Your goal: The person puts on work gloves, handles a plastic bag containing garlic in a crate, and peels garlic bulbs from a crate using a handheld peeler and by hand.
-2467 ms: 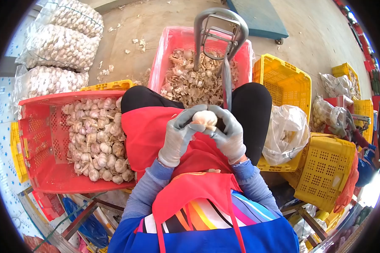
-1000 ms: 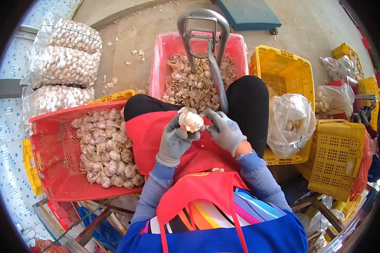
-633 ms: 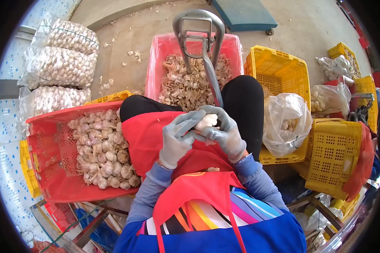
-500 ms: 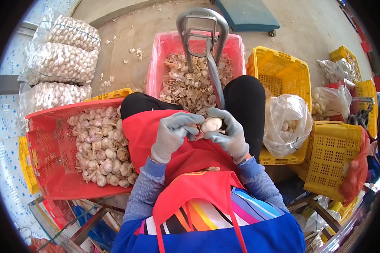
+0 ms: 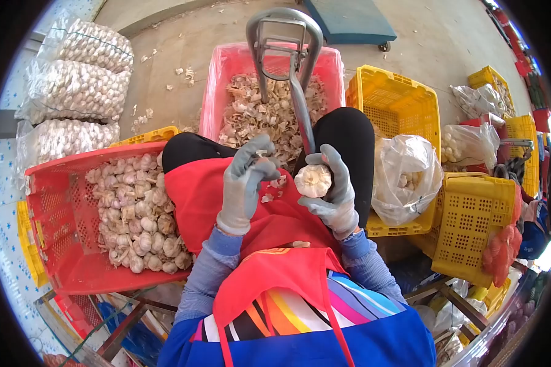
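A head of garlic [image 5: 313,181], pale and rounded, is held in my right hand [image 5: 337,199], its fingers and thumb wrapped around the bulb's side. To the left of it, and apart from it, my left hand [image 5: 243,183] is raised with curled fingers pinching a small scrap of garlic skin [image 5: 262,153]. Both hands wear grey gloves. Below them, a few skin flakes [image 5: 267,197] lie on the red apron [image 5: 196,189] over my lap. Beyond my knees stands a pink bin [image 5: 212,92] of loose peelings, with a metal lever handle [image 5: 303,107] rising in front of it.
At my left is a red crate [image 5: 61,232] of unpeeled garlic heads. Filled garlic bags [image 5: 82,92] are stacked farther left. To the right stand a yellow crate [image 5: 404,92], a clear plastic bag [image 5: 407,183] with garlic, and another yellow crate [image 5: 474,220]. A blue platform [image 5: 349,21] sits ahead.
My left hand has pulled away from the garlic head and lifted up and left. My right hand has turned the head toward me. Skin flakes now show on the apron.
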`<state>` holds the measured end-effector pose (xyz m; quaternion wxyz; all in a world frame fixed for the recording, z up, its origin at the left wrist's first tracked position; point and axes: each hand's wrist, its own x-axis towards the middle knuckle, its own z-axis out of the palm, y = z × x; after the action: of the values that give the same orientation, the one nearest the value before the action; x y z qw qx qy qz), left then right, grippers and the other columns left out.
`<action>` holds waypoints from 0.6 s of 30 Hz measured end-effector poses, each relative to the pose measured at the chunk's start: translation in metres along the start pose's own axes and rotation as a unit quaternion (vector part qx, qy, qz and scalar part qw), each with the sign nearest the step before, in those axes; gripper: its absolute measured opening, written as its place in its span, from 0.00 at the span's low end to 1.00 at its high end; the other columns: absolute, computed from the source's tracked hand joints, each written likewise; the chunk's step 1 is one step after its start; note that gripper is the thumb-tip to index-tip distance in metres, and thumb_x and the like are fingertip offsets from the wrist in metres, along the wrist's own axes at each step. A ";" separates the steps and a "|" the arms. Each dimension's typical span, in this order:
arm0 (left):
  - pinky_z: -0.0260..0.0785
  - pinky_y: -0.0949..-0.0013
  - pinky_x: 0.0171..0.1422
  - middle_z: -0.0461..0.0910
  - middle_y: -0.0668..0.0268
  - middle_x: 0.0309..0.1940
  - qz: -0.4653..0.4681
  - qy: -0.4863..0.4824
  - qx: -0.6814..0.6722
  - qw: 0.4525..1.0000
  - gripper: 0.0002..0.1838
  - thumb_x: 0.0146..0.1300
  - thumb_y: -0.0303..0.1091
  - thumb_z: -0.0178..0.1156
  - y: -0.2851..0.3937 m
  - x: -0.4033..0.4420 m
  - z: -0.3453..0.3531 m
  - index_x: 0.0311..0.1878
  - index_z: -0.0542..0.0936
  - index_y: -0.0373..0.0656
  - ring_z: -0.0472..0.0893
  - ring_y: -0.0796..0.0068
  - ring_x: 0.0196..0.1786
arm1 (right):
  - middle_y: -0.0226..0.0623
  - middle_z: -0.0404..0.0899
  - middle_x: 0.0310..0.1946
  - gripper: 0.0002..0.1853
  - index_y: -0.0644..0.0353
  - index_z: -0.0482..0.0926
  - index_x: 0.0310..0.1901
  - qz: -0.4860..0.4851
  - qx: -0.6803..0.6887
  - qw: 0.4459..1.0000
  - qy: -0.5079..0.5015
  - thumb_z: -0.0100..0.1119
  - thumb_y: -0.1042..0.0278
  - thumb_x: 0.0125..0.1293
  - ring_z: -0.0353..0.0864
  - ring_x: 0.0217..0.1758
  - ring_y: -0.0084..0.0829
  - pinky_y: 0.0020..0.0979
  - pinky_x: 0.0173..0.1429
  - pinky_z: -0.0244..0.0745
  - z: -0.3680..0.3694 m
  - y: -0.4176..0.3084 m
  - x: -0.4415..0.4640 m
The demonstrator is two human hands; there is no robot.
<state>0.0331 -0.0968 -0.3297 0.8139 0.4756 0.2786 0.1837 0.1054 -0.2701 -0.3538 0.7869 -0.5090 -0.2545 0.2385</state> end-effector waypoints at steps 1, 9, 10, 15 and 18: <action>0.74 0.79 0.36 0.83 0.66 0.46 0.033 0.005 -0.004 0.999 0.17 0.68 0.26 0.61 0.007 -0.005 0.008 0.59 0.81 0.36 0.81 0.84 0.35 | 0.40 0.70 0.67 0.58 0.65 0.54 0.79 0.009 0.012 1.000 -0.006 0.84 0.68 0.52 0.73 0.68 0.31 0.34 0.73 0.69 -0.002 -0.001 -0.001; 0.76 0.70 0.43 0.84 0.60 0.39 0.067 -0.112 0.242 0.962 0.18 0.55 0.13 0.49 0.000 -0.011 0.010 0.41 0.86 0.34 0.83 0.71 0.42 | 0.47 0.75 0.61 0.51 0.67 0.63 0.75 0.003 -0.164 0.983 -0.078 0.81 0.64 0.51 0.77 0.63 0.39 0.37 0.69 0.70 -0.009 -0.014 -0.014; 0.76 0.72 0.39 0.85 0.62 0.39 0.029 -0.055 0.236 0.970 0.19 0.55 0.13 0.48 0.000 -0.013 0.008 0.44 0.86 0.35 0.83 0.74 0.36 | 0.47 0.76 0.59 0.49 0.67 0.65 0.73 -0.021 -0.214 0.975 -0.048 0.81 0.65 0.50 0.78 0.61 0.39 0.38 0.67 0.71 -0.019 -0.029 -0.020; 0.79 0.73 0.48 0.84 0.63 0.48 0.127 0.066 0.181 0.973 0.20 0.71 0.26 0.57 0.021 -0.008 -0.049 0.64 0.79 0.34 0.84 0.76 0.42 | 0.40 0.76 0.61 0.29 0.61 0.73 0.65 -0.099 -0.295 0.845 0.435 0.69 0.79 0.62 0.78 0.57 0.31 0.34 0.62 0.77 -0.099 -0.058 -0.056; 0.81 0.69 0.53 0.84 0.62 0.54 0.166 0.166 0.217 0.947 0.19 0.75 0.31 0.58 0.049 -0.017 -0.090 0.64 0.79 0.34 0.85 0.73 0.50 | 0.40 0.74 0.64 0.24 0.69 0.73 0.67 -0.029 -0.354 0.795 0.491 0.63 0.74 0.72 0.74 0.63 0.33 0.33 0.72 0.68 -0.188 -0.050 -0.079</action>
<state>-0.0381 -0.0222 -0.3168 0.5909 0.6433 0.3601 0.3277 0.1720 -0.4664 -0.3859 0.5781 -0.7927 0.0850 -0.1736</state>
